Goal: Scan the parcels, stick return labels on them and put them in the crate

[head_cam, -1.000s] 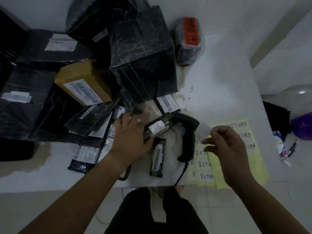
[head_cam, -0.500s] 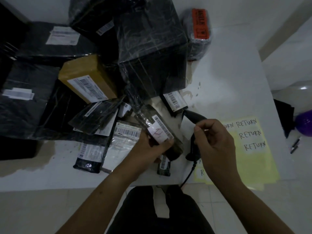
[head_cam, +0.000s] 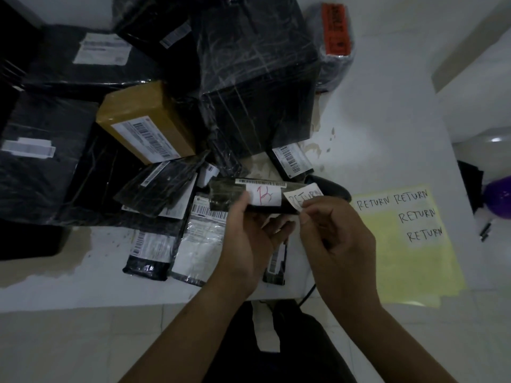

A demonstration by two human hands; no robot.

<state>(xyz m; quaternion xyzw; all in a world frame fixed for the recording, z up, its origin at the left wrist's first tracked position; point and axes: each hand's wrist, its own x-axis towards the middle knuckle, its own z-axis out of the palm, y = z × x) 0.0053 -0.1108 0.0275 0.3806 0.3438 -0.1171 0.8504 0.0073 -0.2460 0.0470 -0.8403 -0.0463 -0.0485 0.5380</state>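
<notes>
Black plastic wrap covers most of what is in this dim, grainy view, looking down on a white table [head_cam: 381,111] from the person's head.

Near the middle, the left hand [head_cam: 249,244] grips a small black parcel [head_cam: 226,193] from underneath. Its thumb is on the front face, and its fingers are curled behind the parcel, mostly out of sight. The parcel has a barcode strip along its top edge and a white sticker [head_cam: 262,196] with a red scribble I cannot read.

The right hand [head_cam: 340,239] pinches a white return label [head_cam: 305,197] between thumb and forefinger at the parcel's right end. The fingers cover the label's lower corner. It overlaps the parcel, but I cannot tell whether it is stuck down.

Just behind the label is a black handheld scanner [head_cam: 333,187]. Only its head shows, and its cable [head_cam: 307,293] comes out below the right wrist.

To the right lies a yellow backing sheet [head_cam: 414,272] with more handwritten RETURN labels in its upper part.

A heap of parcels fills the left and the back of the table:
- a brown cardboard box [head_cam: 138,111] with a shipping label
- a large black wrapped box [head_cam: 257,78]
- a grey wrapped parcel [head_cam: 336,64] with an orange sticker, its print too blurred to read
- several flat black mailers [head_cam: 150,255], overlapping near the table's front edge

The parcels on the far left are cut off by the frame and lost in shadow. A purple object [head_cam: 500,201] is cut off at the right edge.
</notes>
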